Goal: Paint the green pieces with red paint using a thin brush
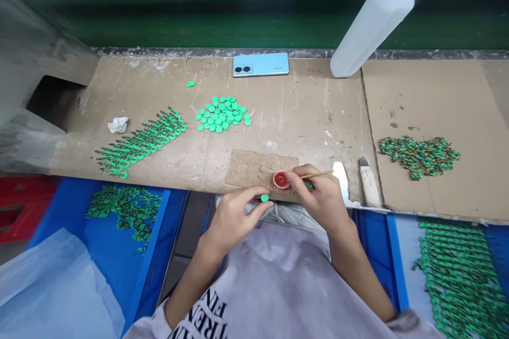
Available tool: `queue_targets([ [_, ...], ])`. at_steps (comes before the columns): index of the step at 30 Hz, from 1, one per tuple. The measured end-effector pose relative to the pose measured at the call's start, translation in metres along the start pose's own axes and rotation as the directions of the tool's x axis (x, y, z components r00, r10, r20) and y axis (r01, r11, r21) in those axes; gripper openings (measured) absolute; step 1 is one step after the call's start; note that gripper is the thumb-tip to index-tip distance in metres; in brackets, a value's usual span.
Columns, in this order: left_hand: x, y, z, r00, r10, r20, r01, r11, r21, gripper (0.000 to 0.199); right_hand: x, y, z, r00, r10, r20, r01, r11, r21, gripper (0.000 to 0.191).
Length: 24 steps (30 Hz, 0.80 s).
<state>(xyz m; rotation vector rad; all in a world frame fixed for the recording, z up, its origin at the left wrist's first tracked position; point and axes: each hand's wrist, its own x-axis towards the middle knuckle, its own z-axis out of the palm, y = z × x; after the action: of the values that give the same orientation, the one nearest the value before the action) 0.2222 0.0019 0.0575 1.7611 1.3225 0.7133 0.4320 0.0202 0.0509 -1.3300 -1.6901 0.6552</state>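
Observation:
Between the thumb and fingers of my left hand (pixel 238 217) is a small green disc (pixel 264 198), held at the table's front edge. My right hand (pixel 320 196) grips a thin wooden stick (pixel 318 174), its tip at a small round cup of red paste (pixel 281 179). The cup rests on a piece of brown cardboard (pixel 250 168). Part of another green piece (pixel 309 185) shows beneath my right hand. Farther back lies a loose pile of green discs (pixel 222 114), and to its left are slanting rows of green pieces with dark stems (pixel 143 140).
A blue phone (pixel 261 64) and a tilted white bottle (pixel 369 26) are at the back. Rightward are a worn blade tool (pixel 369 183) and a green-gold heap (pixel 419 156). Blue crates with green pieces stand left (pixel 153 259) and right (pixel 400 265). Crumpled white paper (pixel 118 125) lies left.

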Motion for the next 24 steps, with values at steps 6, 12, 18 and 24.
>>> queue_targets([
  [6,-0.0014,-0.0036,0.0012,0.999,0.036,0.000,-0.036,0.999,0.031,0.014,-0.0003,0.0006,0.0007,1.000,0.008,0.016,-0.008,1.000,-0.016,0.030],
  [12,-0.0011,-0.0037,0.0019,0.996,0.087,-0.010,-0.086,0.995,0.053,0.016,0.0002,0.0004,0.0009,1.000,-0.012,0.020,0.013,0.999,-0.049,0.034],
  [18,-0.0006,-0.0029,0.0014,0.996,0.091,-0.005,-0.091,0.994,0.055,0.015,0.0004,-0.0004,0.0008,1.000,-0.023,0.013,0.023,0.999,-0.049,0.034],
  [24,-0.0010,-0.0045,0.0026,0.997,0.075,-0.013,-0.074,0.996,0.047,0.016,-0.0024,-0.0020,-0.0021,1.000,0.021,-0.013,-0.021,0.999,0.027,0.029],
])
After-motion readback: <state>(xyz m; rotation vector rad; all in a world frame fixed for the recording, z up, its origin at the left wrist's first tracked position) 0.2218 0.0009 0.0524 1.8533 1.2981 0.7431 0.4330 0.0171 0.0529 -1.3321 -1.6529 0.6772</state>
